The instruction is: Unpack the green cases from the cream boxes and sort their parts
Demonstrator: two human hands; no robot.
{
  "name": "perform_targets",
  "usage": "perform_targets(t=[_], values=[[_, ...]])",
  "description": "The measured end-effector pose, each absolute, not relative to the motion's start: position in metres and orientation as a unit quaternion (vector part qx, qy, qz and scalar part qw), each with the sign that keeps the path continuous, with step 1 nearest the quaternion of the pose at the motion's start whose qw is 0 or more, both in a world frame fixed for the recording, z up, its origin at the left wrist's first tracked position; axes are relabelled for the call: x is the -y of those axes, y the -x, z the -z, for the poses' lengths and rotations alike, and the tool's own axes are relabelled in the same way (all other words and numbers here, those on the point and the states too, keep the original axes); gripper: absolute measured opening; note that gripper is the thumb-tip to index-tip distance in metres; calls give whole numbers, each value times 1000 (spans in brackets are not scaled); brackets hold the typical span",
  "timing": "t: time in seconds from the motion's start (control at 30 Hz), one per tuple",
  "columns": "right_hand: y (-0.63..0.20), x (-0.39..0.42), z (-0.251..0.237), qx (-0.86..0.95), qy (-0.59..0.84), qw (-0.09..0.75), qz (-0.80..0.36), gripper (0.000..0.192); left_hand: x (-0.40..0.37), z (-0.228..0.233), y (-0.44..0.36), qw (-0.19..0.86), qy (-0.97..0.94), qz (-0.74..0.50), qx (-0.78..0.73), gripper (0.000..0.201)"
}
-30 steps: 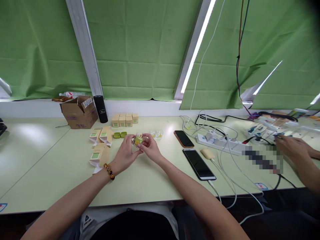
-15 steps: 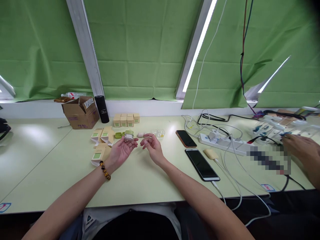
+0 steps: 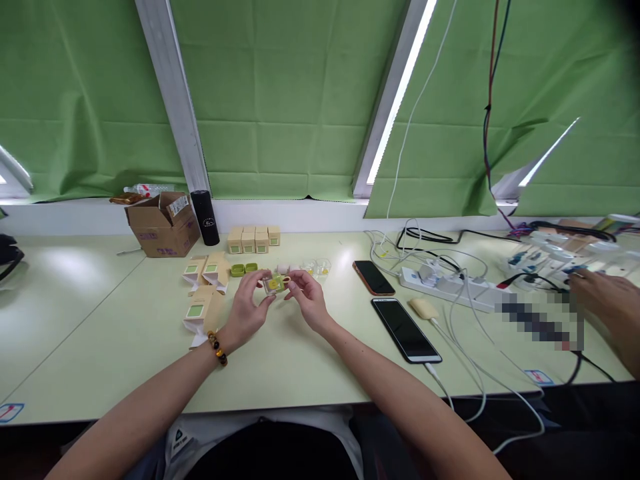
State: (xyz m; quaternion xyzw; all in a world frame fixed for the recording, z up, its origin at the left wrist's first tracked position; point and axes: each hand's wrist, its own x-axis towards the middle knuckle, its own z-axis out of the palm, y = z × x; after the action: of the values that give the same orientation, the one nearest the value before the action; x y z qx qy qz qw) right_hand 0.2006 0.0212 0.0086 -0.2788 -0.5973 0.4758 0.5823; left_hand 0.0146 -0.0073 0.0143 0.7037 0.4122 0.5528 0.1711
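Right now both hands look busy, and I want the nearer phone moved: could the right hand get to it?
Probably yes: the black phone lies flat, uncovered, just beside the right hand; bare table between.

Both forearms come in from the near edge of the table and point towards its middle, so that they make a narrow V. The left hand (image 3: 249,308) is turned with its palm to the right; its fingers are bent and the fingertips are pressed together at the front. A bracelet of dark and amber beads (image 3: 217,348) sits on the left wrist. The right hand (image 3: 309,301) faces the left hand, palm turned inward, with the thumb and the first fingers curled in a pinch. The fingertips of the two hands almost meet, slightly above the table surface. Both arms are bare.
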Motion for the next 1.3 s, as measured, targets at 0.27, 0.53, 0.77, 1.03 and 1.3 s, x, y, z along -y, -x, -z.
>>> perform_targets(t=[0.27,0.53,0.77,1.03,1.3], values=[[-198,-23,-6,536,267,583,-550,38,13,-16,-16,34,-759,-514,-398,35],[-196,-29,-2,561,316,581,-499,43,14,-10,-18,117,-770,-484,-399,48],[-198,-24,-5,616,374,561,-408,33,12,-11,-21,211,-728,-476,-446,30],[-211,-47,-1,528,381,578,-491,48,4,-5,-15,251,-703,-489,-451,54],[-225,-68,12,614,449,438,-479,29,-5,-3,-6,223,-654,-610,-388,48]])
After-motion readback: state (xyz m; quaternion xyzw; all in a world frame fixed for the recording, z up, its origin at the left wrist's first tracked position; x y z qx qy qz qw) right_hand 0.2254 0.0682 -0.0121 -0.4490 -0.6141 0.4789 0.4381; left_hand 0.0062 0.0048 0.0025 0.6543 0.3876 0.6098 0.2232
